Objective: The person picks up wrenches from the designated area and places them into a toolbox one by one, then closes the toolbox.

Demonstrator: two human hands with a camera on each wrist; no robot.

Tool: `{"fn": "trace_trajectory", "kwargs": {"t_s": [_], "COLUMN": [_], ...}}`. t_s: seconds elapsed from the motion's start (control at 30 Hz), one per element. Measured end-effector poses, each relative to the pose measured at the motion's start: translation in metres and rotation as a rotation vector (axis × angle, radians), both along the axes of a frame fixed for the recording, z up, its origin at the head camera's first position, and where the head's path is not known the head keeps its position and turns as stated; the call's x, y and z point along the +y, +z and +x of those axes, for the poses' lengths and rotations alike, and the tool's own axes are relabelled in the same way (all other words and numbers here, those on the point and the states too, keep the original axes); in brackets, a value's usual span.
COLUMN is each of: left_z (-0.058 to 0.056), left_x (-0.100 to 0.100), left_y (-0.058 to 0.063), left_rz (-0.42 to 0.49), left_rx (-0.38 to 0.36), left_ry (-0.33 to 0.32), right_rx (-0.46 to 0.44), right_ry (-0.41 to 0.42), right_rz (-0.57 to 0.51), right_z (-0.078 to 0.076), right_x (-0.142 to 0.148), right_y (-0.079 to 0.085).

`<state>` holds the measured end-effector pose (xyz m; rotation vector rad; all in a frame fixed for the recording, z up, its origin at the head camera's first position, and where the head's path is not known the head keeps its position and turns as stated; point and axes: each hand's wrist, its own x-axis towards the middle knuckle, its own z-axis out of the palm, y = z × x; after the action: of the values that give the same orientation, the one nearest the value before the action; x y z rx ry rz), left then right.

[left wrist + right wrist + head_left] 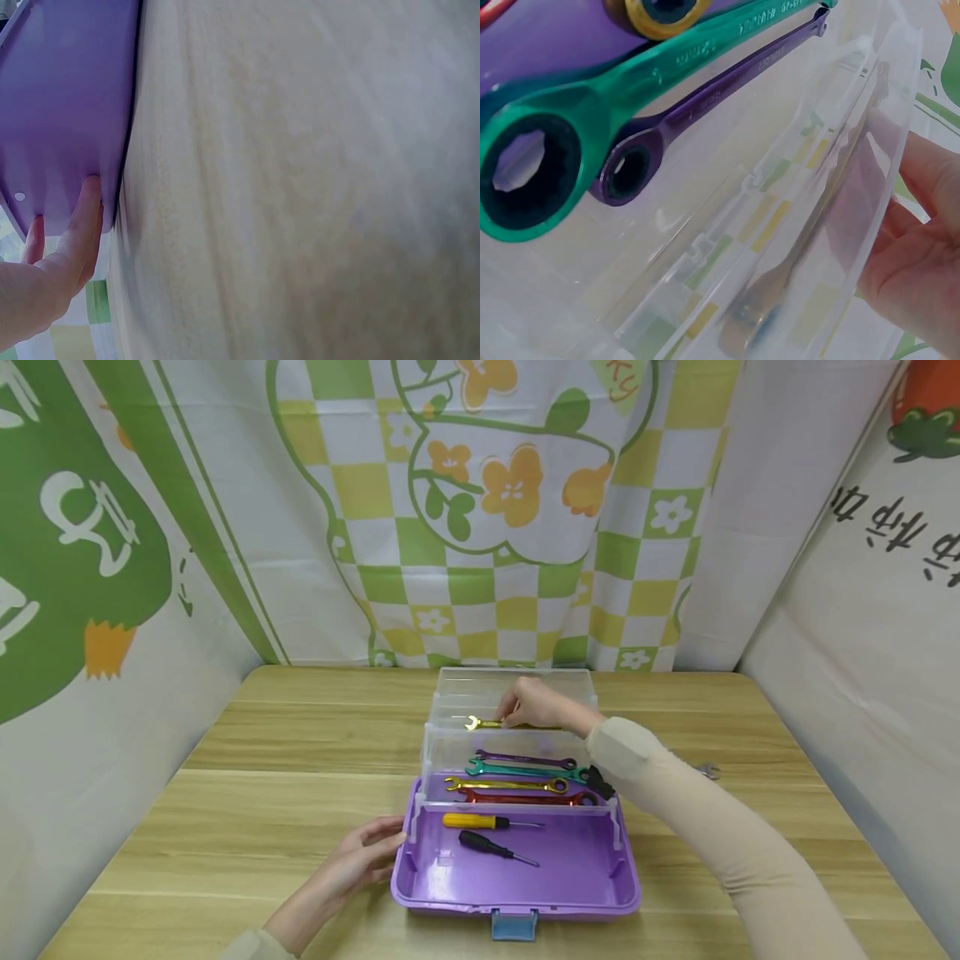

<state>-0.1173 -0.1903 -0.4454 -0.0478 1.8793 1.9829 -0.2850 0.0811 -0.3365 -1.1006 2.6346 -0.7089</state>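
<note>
A right hand (534, 702) with curled fingers pinches a gold wrench (482, 723) in the box's upper clear tray (447, 712), best kept level to clear its walls, while the open left hand (360, 853) rests fingertips against the purple box (442, 906).

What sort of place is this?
Probably a small curtained-off work booth, though I can't be sure: cartoonish printed fabric sheets in white, green and yellow surround a light wood-grain tabletop, where an open purple plastic toolbox stands.
</note>
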Motion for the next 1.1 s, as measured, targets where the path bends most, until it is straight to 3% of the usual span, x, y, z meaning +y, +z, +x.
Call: {"fn": "trace_trajectory", "kwargs": {"t_s": [0.43,1.1], "left_z": [0.000,0.000], "left_x": [0.000,0.001], "left_y": [0.000,0.002], "left_rz": [0.001,-0.010], "left_rx": [-0.003,-0.007], "left_ry": [0.005,0.017], "right_rx": [0.006,0.017], "right_ry": [-0.001,-0.038], "right_rz": [0.001,-0.059], "right_z": [0.002,0.009], "right_x": [0.002,0.029], "right_y": [-0.001,0.014]}}
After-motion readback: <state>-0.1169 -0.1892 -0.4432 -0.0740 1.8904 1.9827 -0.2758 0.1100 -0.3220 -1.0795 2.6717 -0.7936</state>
